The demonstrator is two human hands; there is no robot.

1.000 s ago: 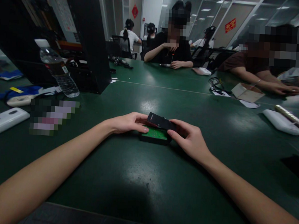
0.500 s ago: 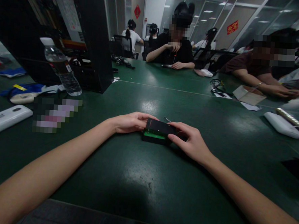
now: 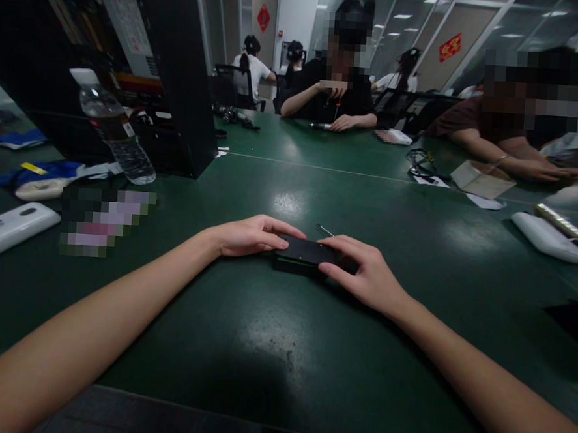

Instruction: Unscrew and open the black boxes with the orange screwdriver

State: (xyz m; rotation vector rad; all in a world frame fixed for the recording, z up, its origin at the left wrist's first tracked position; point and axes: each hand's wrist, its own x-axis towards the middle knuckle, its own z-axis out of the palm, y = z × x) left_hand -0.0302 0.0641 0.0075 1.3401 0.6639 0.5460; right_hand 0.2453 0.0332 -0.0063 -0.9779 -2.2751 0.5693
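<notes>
A small black electronics box [image 3: 293,266] rests on the green table, its black lid [image 3: 304,250] lying nearly flat on top. A thin strip of green circuit board shows in the gap along the front edge. My left hand [image 3: 251,236] grips the lid's left end, thumb in front and fingers along the back. Around the right end, my right hand [image 3: 364,267] holds lid and box between thumb and fingers. A thin metal shaft [image 3: 324,230], like a screwdriver's, sticks out behind the right fingers; its other end is hidden.
On the left stand a tall black computer case [image 3: 180,72] and a water bottle [image 3: 115,131], near a white device [image 3: 14,229]. A cardboard box [image 3: 482,179] and a white pouch [image 3: 547,235] lie to the right. Across the table a person [image 3: 343,82] handles a screwdriver.
The lid has come down onto the box, so the green board that was widely exposed now shows only as a thin line. My left thumb has moved onto the lid's left end.
</notes>
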